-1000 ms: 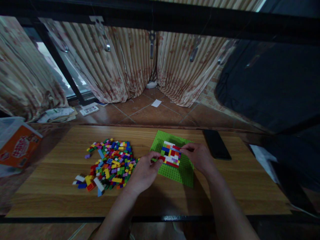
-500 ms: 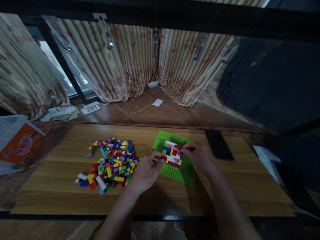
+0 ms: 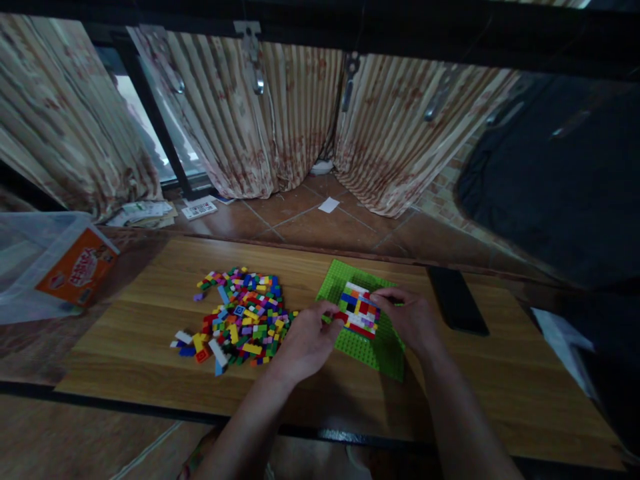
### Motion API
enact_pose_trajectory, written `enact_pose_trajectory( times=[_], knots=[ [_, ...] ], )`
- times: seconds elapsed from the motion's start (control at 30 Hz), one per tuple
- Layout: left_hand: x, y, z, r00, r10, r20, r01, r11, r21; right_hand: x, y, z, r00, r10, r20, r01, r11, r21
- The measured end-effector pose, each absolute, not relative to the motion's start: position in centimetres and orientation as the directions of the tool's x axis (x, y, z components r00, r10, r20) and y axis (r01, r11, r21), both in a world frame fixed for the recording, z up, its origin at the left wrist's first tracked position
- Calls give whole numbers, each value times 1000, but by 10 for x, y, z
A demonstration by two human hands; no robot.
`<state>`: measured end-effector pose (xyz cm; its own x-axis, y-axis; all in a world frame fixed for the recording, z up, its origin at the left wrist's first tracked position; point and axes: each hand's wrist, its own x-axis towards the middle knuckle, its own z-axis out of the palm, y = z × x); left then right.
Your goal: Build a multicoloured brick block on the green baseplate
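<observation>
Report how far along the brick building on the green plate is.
Done: a small multicoloured block of bricks sits pressed onto the square green studded baseplate. In hand: the left hand and right hand both touch that block at its edges. Left: most of the baseplate is bare, and a large pile of loose coloured bricks lies on the wooden table.

The scene is dim and underexposed, with muted colours. The only bright patch is daylight through the window (image 3: 150, 133) beyond the table's far left corner, between the curtains (image 3: 280, 120). The table (image 3: 150, 313) takes a soft sheen there and darkens toward its near edge, where the forearms cast faint shadows. The right side falls almost to black. Wide-angle distortion bows straight lines at the frame's edges, and the corners look soft and slightly smeared.
</observation>
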<state>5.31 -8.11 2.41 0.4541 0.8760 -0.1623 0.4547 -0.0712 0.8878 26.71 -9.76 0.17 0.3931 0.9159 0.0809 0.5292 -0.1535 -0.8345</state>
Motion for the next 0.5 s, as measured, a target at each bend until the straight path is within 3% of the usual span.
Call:
enact_pose_trajectory(
  times=[0.2,0.5],
  knots=[
    [53,-81,22,457,875,-159,445,-69,893,266,-92,-2,433,900,-50,345,-217,-913],
    [56,-80,25,451,879,-156,448,-72,891,264,-89,-4,460,886,-58,345,-239,-908]
  ],
)
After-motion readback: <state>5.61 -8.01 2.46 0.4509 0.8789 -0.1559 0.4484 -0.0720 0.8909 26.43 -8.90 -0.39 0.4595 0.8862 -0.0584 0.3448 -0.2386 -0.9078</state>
